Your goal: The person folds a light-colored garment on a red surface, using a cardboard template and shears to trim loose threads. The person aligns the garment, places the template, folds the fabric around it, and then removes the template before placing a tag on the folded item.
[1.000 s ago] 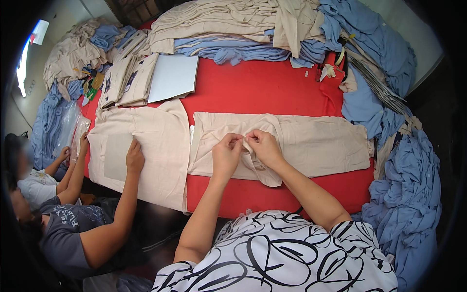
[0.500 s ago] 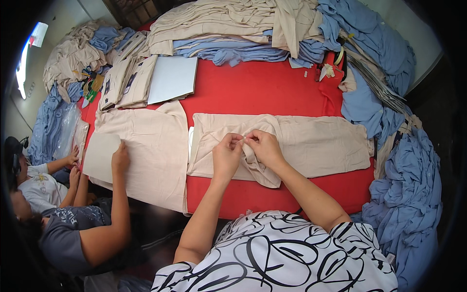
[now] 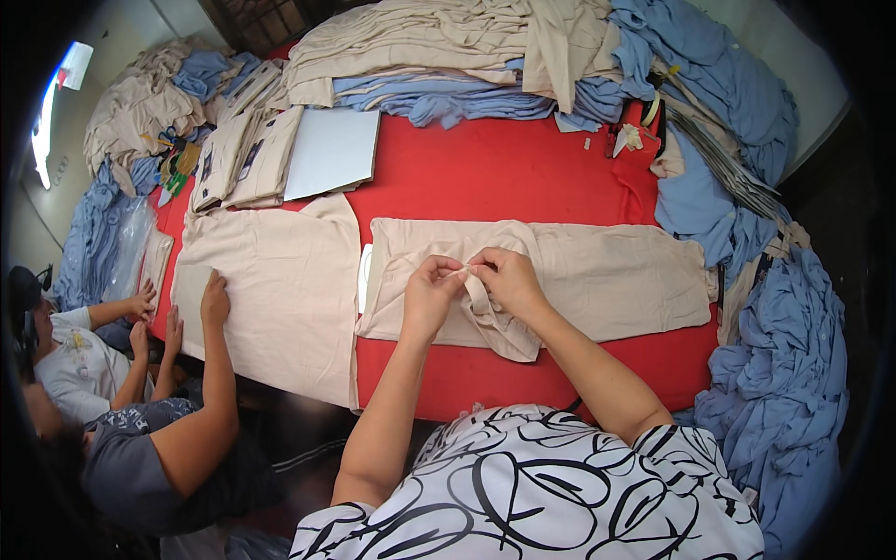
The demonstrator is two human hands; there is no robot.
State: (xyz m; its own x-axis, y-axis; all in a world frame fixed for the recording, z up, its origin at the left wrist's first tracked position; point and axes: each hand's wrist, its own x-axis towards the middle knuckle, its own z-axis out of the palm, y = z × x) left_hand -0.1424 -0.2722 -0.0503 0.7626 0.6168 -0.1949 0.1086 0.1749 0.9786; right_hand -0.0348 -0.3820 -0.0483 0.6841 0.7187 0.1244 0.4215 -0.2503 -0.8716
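A long beige garment (image 3: 616,277) lies across the red table in front of me, its left half bunched and twisted. My left hand (image 3: 433,294) and my right hand (image 3: 508,282) meet over this bunched part. Thumbs and fingers of both are closed in a pinch on a narrow raised bit of the cloth, with a loop of fabric hanging just below. The exact detail between the fingertips is too small to make out. A white rounded piece (image 3: 365,277) shows at the garment's left edge.
Another beige garment (image 3: 280,299) is spread at left, where a co-worker holds a grey-beige board (image 3: 191,297); a second person sits beyond. Boards (image 3: 331,154) and folded garments (image 3: 264,161) lie behind. Beige (image 3: 420,42) and blue cloth heaps (image 3: 770,373) ring the red table (image 3: 467,173).
My hands stay almost in place, still pinching the cloth. The co-worker's board has shifted and turned over the left garment, and a second hand of theirs now shows beside it.
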